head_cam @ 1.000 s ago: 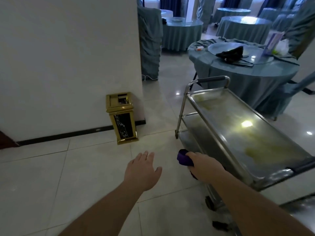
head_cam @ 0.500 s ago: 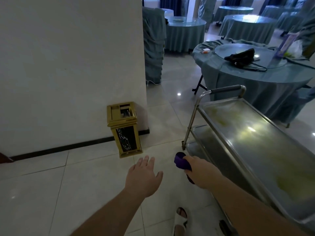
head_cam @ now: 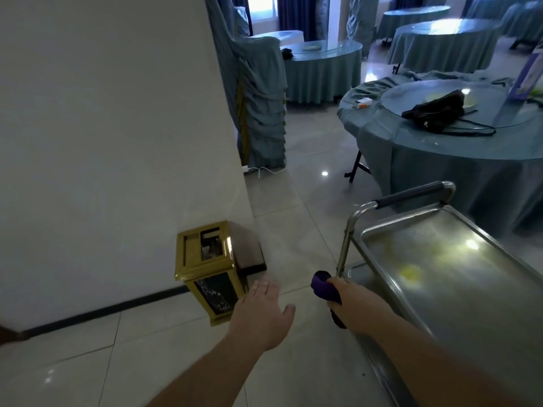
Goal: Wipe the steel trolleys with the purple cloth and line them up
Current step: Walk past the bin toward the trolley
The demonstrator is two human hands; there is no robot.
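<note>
One steel trolley [head_cam: 458, 277] with a dark-gripped handle stands at the lower right; its top tray shows yellowish smears and light glare. My right hand [head_cam: 357, 305] grips a bunched purple cloth [head_cam: 324, 287] beside the trolley's left front post, above the lower shelf's edge. My left hand [head_cam: 264, 314] hovers over the tiled floor with fingers spread, holding nothing, a little left of the cloth. No second trolley is in view.
A gold waste bin [head_cam: 210, 270] stands against the white wall [head_cam: 111, 142] at its corner. A round table [head_cam: 458, 148] with teal cloth and a black bag [head_cam: 437, 108] sits behind the trolley. Covered chairs [head_cam: 258, 107] and more tables stand further back.
The view has moved forward and tilted up; bin and trolley handle sit closer. My right hand with the cloth has shifted along the trolley's side toward the handle end. My left hand stays open.
</note>
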